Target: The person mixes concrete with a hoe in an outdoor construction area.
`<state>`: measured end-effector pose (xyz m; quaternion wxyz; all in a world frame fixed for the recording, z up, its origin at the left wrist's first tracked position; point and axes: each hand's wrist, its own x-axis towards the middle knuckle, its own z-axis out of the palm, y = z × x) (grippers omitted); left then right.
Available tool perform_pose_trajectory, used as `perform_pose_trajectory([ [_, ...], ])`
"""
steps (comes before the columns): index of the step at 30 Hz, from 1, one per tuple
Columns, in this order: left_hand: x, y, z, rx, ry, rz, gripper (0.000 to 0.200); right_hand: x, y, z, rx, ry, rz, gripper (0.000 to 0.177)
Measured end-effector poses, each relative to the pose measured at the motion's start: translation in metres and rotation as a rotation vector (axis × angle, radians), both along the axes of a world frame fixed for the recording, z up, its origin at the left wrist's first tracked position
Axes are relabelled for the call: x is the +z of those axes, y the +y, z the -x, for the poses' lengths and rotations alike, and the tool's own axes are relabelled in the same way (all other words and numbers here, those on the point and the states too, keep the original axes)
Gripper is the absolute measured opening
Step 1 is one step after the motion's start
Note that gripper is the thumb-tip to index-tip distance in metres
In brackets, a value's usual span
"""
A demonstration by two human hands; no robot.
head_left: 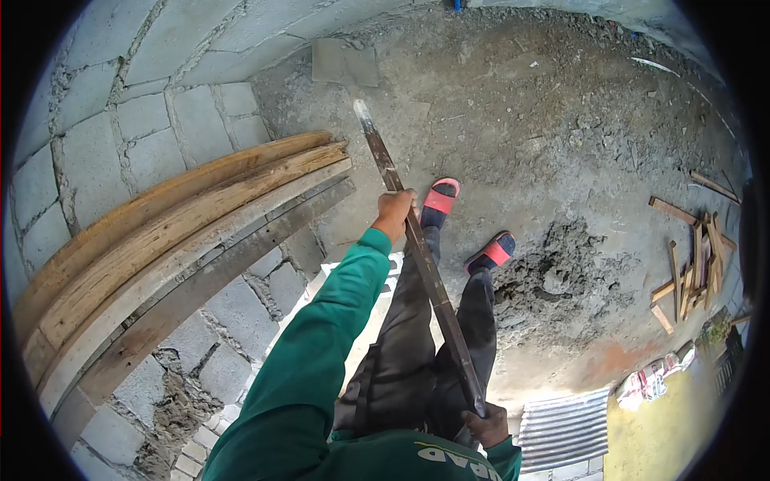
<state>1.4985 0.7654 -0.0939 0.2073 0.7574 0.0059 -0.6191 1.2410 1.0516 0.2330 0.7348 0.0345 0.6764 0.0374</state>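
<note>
A long, dark brown square bar [433, 284] with a worn, whitish far end runs diagonally in front of my legs. My left hand [395, 210], at the end of a green sleeve, is wrapped round its upper half. Close to my body, my right hand [488, 425] is closed round the near end. The far end points toward a flat grey slab [345, 62] on the ground by the block wall. My feet, in red slide sandals [440, 195], stand to the right of the bar.
Long wooden planks [200, 220] lean along the block wall [96, 152] on the left. A patch of wet mortar [553, 276] lies right of my feet. Scrap wood [694, 268] is piled at far right, with a corrugated sheet [564, 427] and sacks [654, 379] below.
</note>
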Motion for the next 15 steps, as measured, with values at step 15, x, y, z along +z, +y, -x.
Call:
perform_pose_trajectory([
  [15, 0.010, 0.026, -0.119, -0.269, -0.679, 0.157, 0.027, -0.026, -0.072, -0.005, -0.200, -0.840, -0.107, 0.024],
])
